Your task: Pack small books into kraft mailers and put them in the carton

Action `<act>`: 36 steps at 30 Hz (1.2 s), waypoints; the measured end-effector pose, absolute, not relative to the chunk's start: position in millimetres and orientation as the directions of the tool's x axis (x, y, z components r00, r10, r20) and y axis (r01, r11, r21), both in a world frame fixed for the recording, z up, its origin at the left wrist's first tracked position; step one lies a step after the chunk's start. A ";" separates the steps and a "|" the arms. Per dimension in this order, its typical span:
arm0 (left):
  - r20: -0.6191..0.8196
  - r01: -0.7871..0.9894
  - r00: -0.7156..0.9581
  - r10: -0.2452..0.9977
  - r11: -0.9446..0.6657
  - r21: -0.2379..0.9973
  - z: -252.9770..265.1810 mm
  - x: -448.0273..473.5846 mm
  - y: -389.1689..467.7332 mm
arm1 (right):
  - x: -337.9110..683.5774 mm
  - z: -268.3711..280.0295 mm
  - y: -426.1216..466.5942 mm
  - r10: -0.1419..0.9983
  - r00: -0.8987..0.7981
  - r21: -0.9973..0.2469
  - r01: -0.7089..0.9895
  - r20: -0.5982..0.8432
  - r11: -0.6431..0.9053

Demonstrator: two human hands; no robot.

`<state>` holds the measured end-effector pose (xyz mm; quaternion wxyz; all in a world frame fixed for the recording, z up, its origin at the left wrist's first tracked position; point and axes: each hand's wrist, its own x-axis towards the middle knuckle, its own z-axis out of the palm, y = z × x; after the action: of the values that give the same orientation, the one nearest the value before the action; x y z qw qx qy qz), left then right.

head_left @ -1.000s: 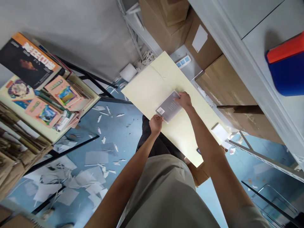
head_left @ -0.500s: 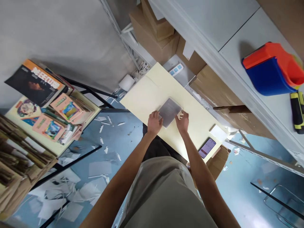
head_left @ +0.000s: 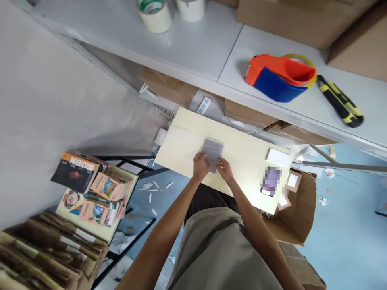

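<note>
A thin grey book (head_left: 214, 148) with faint lettering and a pale edge lies on the cream tabletop (head_left: 242, 161). My left hand (head_left: 201, 166) is at its lower left side, fingers curled over the edge. At the lower right corner, my right hand (head_left: 224, 169) has thumb and fingers pinched together on the book's edge. Both hands are closed on the book, though the fingertips are small and partly hidden. To the right on the same table are a phone (head_left: 271, 179) and a white box (head_left: 278, 157).
Above the table runs a grey shelf (head_left: 193, 52) with an orange and blue tape dispenser (head_left: 278, 76), a utility knife (head_left: 340, 100) and tape rolls (head_left: 155, 16). Stacked books (head_left: 75, 173) stand at left. An open cardboard box (head_left: 302, 205) sits by the table's right end.
My view has turned, bringing more of the shelf and the tape rolls into sight. My hands have come closer together along the book's near edge, the right one now at its lower corner.
</note>
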<state>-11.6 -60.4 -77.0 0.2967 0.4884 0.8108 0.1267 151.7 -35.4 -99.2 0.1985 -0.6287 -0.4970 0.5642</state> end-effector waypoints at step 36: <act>0.490 0.679 0.290 0.822 -0.538 0.499 178.3 104.5 83.6 | 336.0 154.4 167.3 0.908 0.063 -0.300 0.951 0.415 0.071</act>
<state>104.5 83.6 178.3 0.0975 0.7973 0.4708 0.3650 336.0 167.3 154.4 0.2621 -0.6804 -0.6831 -0.0417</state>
